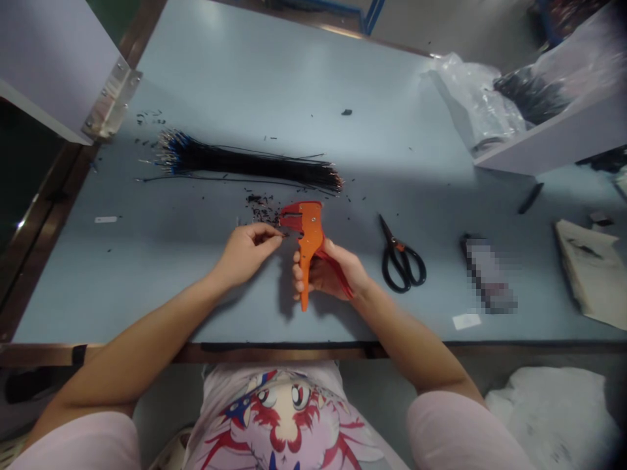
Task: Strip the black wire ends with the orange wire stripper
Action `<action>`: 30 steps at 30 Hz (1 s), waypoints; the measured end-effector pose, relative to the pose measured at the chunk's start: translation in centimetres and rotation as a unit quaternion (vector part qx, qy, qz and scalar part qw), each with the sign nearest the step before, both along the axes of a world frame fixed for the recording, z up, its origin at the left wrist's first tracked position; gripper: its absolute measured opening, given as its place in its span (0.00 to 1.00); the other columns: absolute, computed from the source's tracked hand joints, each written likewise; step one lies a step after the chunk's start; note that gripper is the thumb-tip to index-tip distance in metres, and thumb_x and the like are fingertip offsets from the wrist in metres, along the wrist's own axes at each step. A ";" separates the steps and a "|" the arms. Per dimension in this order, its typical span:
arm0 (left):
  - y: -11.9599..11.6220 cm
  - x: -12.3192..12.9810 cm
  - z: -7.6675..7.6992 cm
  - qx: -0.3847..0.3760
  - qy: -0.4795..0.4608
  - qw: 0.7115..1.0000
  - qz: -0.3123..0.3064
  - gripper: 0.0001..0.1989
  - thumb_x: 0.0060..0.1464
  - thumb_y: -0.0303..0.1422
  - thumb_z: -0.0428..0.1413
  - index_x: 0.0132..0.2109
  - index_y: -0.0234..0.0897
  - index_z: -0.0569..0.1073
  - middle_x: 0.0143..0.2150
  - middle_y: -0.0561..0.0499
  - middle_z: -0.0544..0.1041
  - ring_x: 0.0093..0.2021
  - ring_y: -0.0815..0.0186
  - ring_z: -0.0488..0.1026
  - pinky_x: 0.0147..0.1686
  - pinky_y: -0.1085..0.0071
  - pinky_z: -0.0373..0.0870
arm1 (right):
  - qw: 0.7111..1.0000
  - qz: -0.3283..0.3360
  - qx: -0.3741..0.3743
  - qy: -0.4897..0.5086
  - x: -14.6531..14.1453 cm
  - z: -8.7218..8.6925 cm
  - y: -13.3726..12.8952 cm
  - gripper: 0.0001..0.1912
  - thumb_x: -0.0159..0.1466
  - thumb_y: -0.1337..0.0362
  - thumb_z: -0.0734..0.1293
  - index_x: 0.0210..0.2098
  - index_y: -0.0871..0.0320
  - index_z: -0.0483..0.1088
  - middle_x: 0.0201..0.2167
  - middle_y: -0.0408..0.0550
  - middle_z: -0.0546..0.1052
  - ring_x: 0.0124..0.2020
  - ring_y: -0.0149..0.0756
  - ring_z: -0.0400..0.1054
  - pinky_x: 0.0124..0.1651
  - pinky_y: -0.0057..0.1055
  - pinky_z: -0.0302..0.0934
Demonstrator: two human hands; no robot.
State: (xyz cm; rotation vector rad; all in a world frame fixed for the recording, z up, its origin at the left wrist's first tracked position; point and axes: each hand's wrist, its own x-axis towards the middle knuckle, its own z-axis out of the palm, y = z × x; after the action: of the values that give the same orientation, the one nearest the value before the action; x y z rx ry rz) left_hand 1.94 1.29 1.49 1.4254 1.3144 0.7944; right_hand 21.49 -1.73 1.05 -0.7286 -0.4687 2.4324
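Over the smooth blue-grey surface [284,78], a two-handled orange-and-red squeeze tool [310,228] is gripped by the right hand [345,266]; a tiny dark piece [285,235] is pinched by the left hand [247,251], near long, thin black wires [245,163].

2 forearms [161,336] angled inward | left hand [249,251] pinching | right hand [351,266] curled, gripping
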 end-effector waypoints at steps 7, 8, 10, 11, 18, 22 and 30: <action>1.2 -2.0 0.4 0.197 0.057 0.968 0.145 0.06 0.53 0.35 0.56 0.36 0.41 0.76 0.31 0.54 0.76 0.29 0.70 0.69 0.31 0.73 0.65 | 0.982 -0.115 0.098 -0.114 1.5 0.6 0.8 0.16 0.56 0.59 0.69 0.41 0.62 0.68 0.35 0.52 0.77 0.33 0.41 0.73 0.36 0.39 0.69; 1.3 -2.2 0.5 0.227 0.055 0.957 0.171 0.06 0.54 0.34 0.55 0.37 0.41 0.76 0.31 0.54 0.76 0.30 0.70 0.69 0.32 0.73 0.65 | 0.972 -0.145 0.115 -0.142 1.8 0.7 1.0 0.16 0.55 0.60 0.69 0.41 0.61 0.68 0.36 0.52 0.77 0.34 0.41 0.74 0.36 0.38 0.69; 1.5 -2.6 0.8 0.281 0.059 0.935 0.208 0.06 0.55 0.34 0.55 0.37 0.41 0.76 0.31 0.53 0.75 0.30 0.70 0.69 0.32 0.72 0.65 | 0.950 -0.191 0.143 -0.200 2.4 0.9 1.2 0.16 0.54 0.63 0.70 0.40 0.60 0.67 0.37 0.53 0.77 0.35 0.41 0.74 0.36 0.38 0.70; 1.6 -2.7 0.9 0.302 0.063 0.925 0.221 0.06 0.55 0.33 0.54 0.37 0.40 0.75 0.30 0.53 0.75 0.30 0.70 0.69 0.32 0.72 0.65 | 0.942 -0.199 0.150 -0.224 2.7 1.1 1.4 0.15 0.54 0.63 0.70 0.40 0.60 0.67 0.38 0.53 0.78 0.36 0.42 0.74 0.35 0.38 0.70; 1.9 -3.5 0.1 0.330 0.152 0.912 0.191 0.04 0.55 0.34 0.54 0.36 0.42 0.72 0.32 0.50 0.73 0.37 0.63 0.68 0.43 0.65 0.63 | 0.952 -0.062 0.086 -0.287 2.4 0.9 2.1 0.16 0.55 0.61 0.69 0.38 0.65 0.68 0.39 0.62 0.77 0.36 0.47 0.74 0.32 0.42 0.71; 2.1 -3.4 -0.7 0.339 0.142 0.920 0.135 0.04 0.54 0.33 0.54 0.35 0.42 0.73 0.32 0.49 0.73 0.39 0.61 0.67 0.43 0.64 0.60 | 0.941 -0.108 0.154 -0.282 0.8 0.9 3.3 0.18 0.52 0.64 0.72 0.41 0.61 0.67 0.46 0.58 0.74 0.41 0.46 0.73 0.34 0.39 0.71; 1.1 -2.1 0.0 0.243 0.061 0.957 0.147 0.04 0.53 0.33 0.54 0.34 0.38 0.73 0.30 0.53 0.73 0.31 0.68 0.67 0.34 0.72 0.61 | 0.955 -0.121 0.198 -0.186 0.0 1.1 1.1 0.21 0.54 0.66 0.71 0.46 0.56 0.66 0.35 0.45 0.75 0.36 0.38 0.72 0.40 0.40 0.69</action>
State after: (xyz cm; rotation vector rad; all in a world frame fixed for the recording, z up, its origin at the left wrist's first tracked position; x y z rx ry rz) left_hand -0.18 2.43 1.51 1.6992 1.5151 1.3150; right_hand 21.50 -0.61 2.14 -0.9994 -0.9239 1.8911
